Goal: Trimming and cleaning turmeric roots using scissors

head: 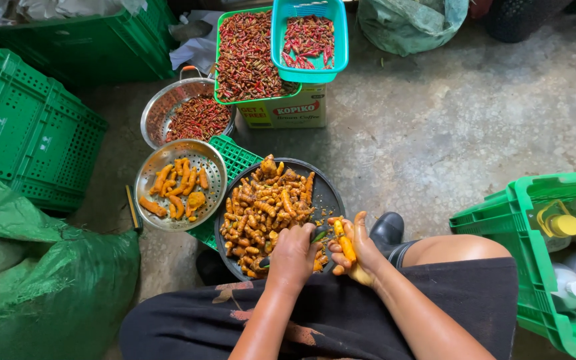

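**Turmeric root held over the dark tray**

Turmeric root (346,247), peeled bright orange, sits in the right hand (361,253), whose fingers are curled around it so that it stands nearly upright at the tray's near right edge. The left hand (293,257) is closed into a fist just beside it, clamped on a small dark-handled tool (319,233) whose tip points toward the root; the blade itself is too hidden to tell its kind. Both hands hover over the near rim of the round dark tray (328,193), which is heaped with unpeeled, brownish turmeric pieces (265,207).

Left of the tray, touching its edge, lies a perforated metal colander (147,175) with a handful of peeled orange roots (178,190) in it. Beyond that colander stands a second metal colander (158,110) holding dried red chillies (198,119). Under the tray's far left edge a flat green plastic lid (235,157) shows. Beyond the tray, a cardboard box (288,113) carries a green basket (220,40) full of red chillies, and a smaller turquoise basket (278,40) with more chillies rests on top of it.

Well to the left of the tray stand green plastic crates (21,127) and a green sack (48,293). To the tray's right, a green crate (501,220) holds bottles. A black boot (387,230) sits just right of the tray, next to the person's bare knee (461,250).
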